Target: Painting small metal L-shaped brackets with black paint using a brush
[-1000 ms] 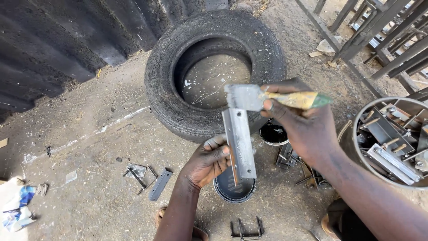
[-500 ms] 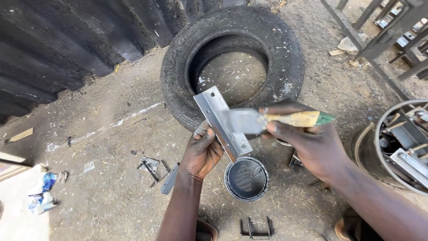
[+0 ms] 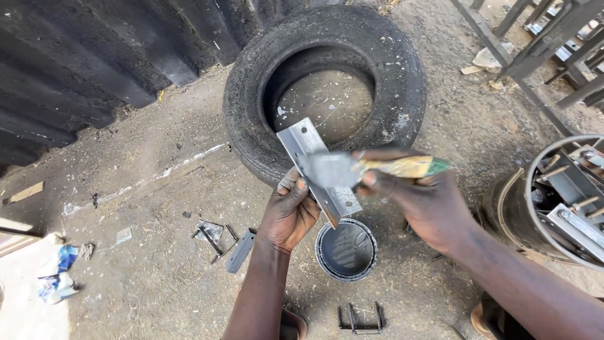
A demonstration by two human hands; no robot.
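The left hand [image 3: 288, 213] holds a metal bracket [image 3: 318, 169] above the paint can [image 3: 346, 250]; the right hand [image 3: 423, 203] lays a brush [image 3: 352, 169] on it. Behind them lies a tyre [image 3: 324, 88] — a drum [image 3: 553, 201] stands right — a small bar [image 3: 240, 250] lies left of the can

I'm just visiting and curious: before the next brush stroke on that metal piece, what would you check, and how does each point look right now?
1. Left hand has a firm grip on the metal angle piece: ok.
2. Right hand holds the paintbrush by its handle: ok.
3. Bristles rest on the piece: ok.
4. Paint tin open, below the hands: ok.
5. Paint left in the tin: cannot tell.
6. Tyre clear of the brush: ok.
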